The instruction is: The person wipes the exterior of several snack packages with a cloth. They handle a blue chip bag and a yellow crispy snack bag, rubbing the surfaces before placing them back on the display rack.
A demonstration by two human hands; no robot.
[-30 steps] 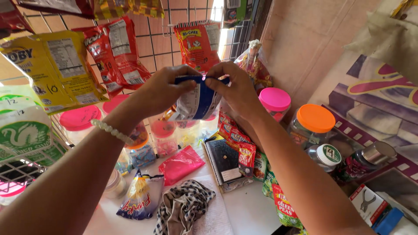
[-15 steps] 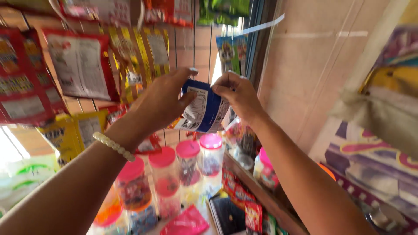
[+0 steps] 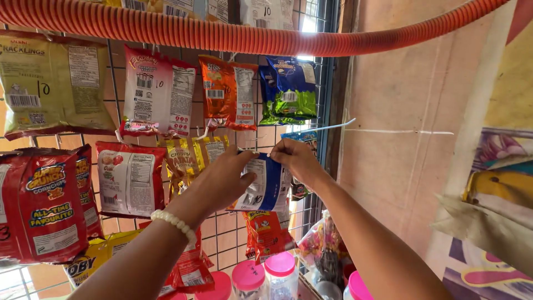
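Note:
Both my hands are raised to a wire grid wall (image 3: 114,89) hung with snack packets. My left hand (image 3: 222,180), with a white bead bracelet at the wrist, grips the left top edge of a blue and white snack packet (image 3: 264,186). My right hand (image 3: 297,158) pinches the packet's top right corner. The packet hangs flat against the grid, beside a yellow and orange packet (image 3: 191,155). A thin white string (image 3: 333,126) runs from near my right hand to the right.
A ribbed orange hose (image 3: 222,33) crosses overhead. Red, yellow, orange and blue-green packets (image 3: 288,89) hang on the grid. Jars with pink lids (image 3: 264,272) stand below. A pink plaster wall (image 3: 411,122) rises on the right, with a colourful cloth (image 3: 499,183) at far right.
My hands have lifted the blue packet from over the counter up to the wire grid. The view has tilted upward, away from the counter and its jars.

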